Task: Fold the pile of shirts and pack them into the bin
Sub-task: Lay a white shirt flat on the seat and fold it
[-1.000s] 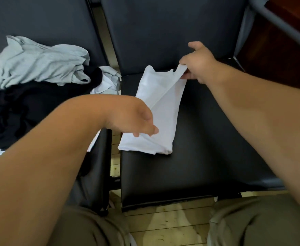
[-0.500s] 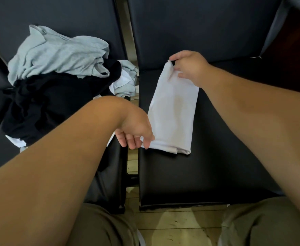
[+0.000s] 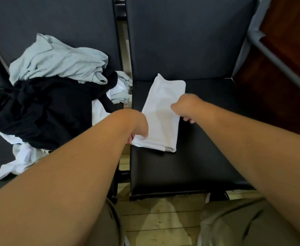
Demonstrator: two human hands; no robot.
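Gripping folded white shirt (image 3: 160, 103): left hand (image 3: 139, 127), right hand (image 3: 185, 107).

Right hand (image 3: 185, 108), earlier pinching the far top corner of the white shirt (image 3: 161, 114), is now curling its fingers at the shirt's right edge, about midway along its length. The side flap it was drawing across a second ago is now lying flat, so the shirt is resting as one narrow strip on the seat (image 3: 208, 157). Left hand (image 3: 136, 128), earlier hanging with loosely curled fingers over the near left part, is now pinching the near left corner, thumb on top.
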